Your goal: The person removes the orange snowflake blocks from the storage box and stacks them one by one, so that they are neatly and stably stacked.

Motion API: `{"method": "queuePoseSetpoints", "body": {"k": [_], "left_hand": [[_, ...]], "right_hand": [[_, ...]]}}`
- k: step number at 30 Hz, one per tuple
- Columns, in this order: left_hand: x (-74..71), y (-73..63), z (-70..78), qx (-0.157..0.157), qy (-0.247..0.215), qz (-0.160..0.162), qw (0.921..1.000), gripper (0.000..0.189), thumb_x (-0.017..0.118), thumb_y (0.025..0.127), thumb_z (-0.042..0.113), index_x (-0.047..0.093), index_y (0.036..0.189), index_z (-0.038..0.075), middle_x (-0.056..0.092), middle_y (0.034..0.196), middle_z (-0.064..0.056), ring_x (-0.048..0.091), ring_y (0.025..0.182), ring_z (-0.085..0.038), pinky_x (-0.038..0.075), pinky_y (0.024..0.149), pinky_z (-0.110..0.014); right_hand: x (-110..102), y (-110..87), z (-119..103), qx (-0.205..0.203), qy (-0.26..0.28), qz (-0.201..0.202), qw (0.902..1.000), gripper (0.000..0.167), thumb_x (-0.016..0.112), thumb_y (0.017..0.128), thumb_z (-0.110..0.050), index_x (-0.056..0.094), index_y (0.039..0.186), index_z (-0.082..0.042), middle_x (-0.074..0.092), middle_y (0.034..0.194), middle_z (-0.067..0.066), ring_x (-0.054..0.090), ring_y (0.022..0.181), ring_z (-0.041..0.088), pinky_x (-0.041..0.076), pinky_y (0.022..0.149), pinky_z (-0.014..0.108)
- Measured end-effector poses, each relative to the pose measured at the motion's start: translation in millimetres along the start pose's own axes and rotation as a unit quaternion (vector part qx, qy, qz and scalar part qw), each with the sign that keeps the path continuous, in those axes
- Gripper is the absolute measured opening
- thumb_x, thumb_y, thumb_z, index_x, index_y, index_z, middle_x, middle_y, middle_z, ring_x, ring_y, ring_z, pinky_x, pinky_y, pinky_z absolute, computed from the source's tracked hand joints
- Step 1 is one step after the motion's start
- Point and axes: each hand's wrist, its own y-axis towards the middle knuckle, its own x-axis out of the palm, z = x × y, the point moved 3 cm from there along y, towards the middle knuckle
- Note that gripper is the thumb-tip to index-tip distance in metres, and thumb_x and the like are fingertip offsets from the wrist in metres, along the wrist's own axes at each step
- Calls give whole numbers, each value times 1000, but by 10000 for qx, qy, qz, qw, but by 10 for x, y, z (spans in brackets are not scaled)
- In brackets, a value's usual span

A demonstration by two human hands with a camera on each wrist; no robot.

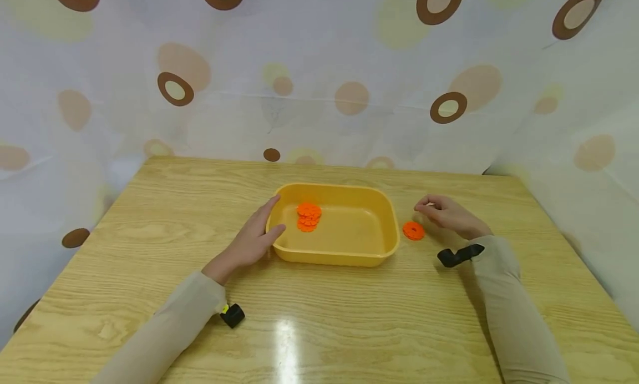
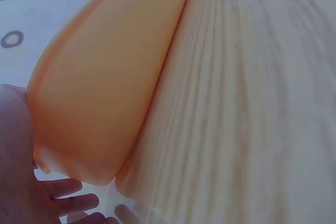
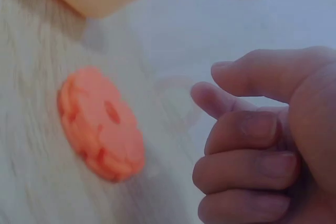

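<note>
A yellow plastic basin [image 1: 334, 256] stands on the table, with several orange notched plastic discs [image 1: 308, 215] overlapping in its left part. My left hand [image 1: 252, 237] holds the basin's left end, thumb over the rim and fingers along the outside. The left wrist view shows the basin's outer wall [image 2: 105, 77] and spread fingers [image 2: 73, 203] at its far end. Beyond the right end, more orange discs [image 3: 102, 124] lie stacked flat on the table. Just behind and to the right of them hovers my right hand [image 1: 451, 215], its fingers [image 3: 241, 171] loosely curled around nothing.
The wood-grain table [image 1: 329, 312] runs back to a white curtain [image 1: 319, 123] with brown and beige spots, which also hangs at both sides. A black wrist camera [image 1: 456, 255] sits on the right sleeve, another black camera [image 1: 233, 316] on the left.
</note>
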Motion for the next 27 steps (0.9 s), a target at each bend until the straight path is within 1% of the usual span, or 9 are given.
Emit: {"method": "queuePoseSetpoints", "body": {"k": [1,2,13,21,23,27], "left_hand": [[-1,1,3,-1,3,-2,10000,66,48,101,22,14,155,5,19,159,-19,19,145,-39,17,117,-56],[-2,0,4,0,-2,-1,10000,66,48,101,22,14,155,5,19,159,-19,19,145,-39,17,117,-56],[-1,-4,20,26,-112,-16,9999,66,47,101,22,14,155,5,19,159,-19,18,146,-38,16,117,-56],[-12,-2,16,3,-47,15,10000,66,48,100,22,14,155,5,19,159,-19,18,145,-39,16,117,-56],[-9,-3,15,-12,-45,5,10000,66,48,100,22,14,155,5,19,159,-19,18,146,-39,16,117,-56],[2,-5,7,-24,-21,-4,10000,66,48,101,22,14,155,5,19,159,-19,18,146,-39,16,117,-56]], "right_hand": [[-2,-2,-24,-48,33,8,10000,35,48,102,-27,56,114,4,33,56,-4,29,47,10,33,51,25],[-3,-2,-46,-89,52,19,9999,35,48,102,-28,55,114,5,33,56,-5,28,47,11,32,50,26],[20,-13,-311,-468,302,64,9984,40,47,102,-31,51,116,7,31,57,-3,27,48,17,31,52,32],[92,42,-568,-825,709,8,9941,26,46,103,-29,58,108,-7,30,60,-1,25,51,18,29,54,32],[124,65,-617,-888,737,4,9933,27,46,103,-28,59,108,-5,31,59,-1,26,51,18,30,54,31],[190,116,-705,-984,687,-54,9928,34,46,103,-26,57,112,5,32,59,-1,26,51,19,30,54,29]]}}
